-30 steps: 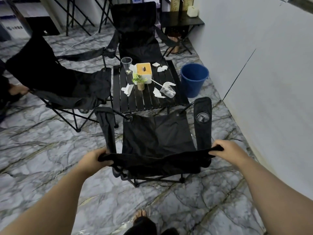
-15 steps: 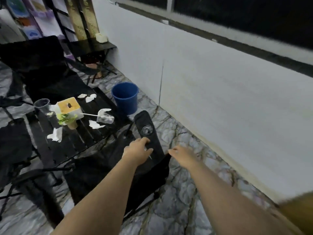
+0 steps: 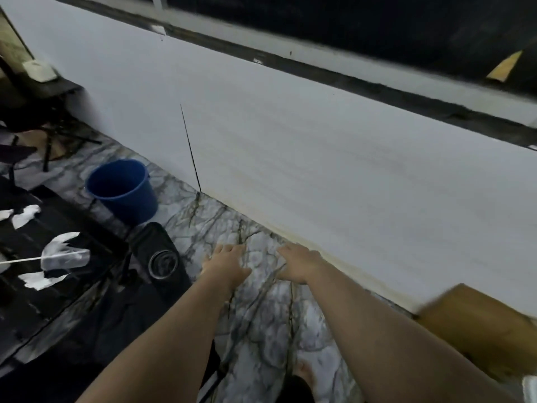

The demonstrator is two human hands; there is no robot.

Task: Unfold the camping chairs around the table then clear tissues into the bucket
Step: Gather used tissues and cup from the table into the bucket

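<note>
Left hand [image 3: 229,264] and right hand [image 3: 299,264] hovered flat-fingered, holding nothing, over the floor [image 3: 261,330]. With the chair [image 3: 154,238] open at eight o'clock, tissue-clearing looked next: reach toward nine o'clock for the tissues [image 3: 24,216] on the table [image 3: 66,221] (the bucket [image 3: 122,187] sat at ten o'clock).

Black slatted counter [image 3: 66,221] at the left edge, strewn with crumpled white tissues [image 3: 25,216] and a clear plastic cup [image 3: 65,258] tipped on its side. Grey-veined marble floor [image 3: 261,330] below, bearing an upright blue bucket [image 3: 125,190] near the counter's corner and a blurred brown box [image 3: 482,324] far right.
</note>
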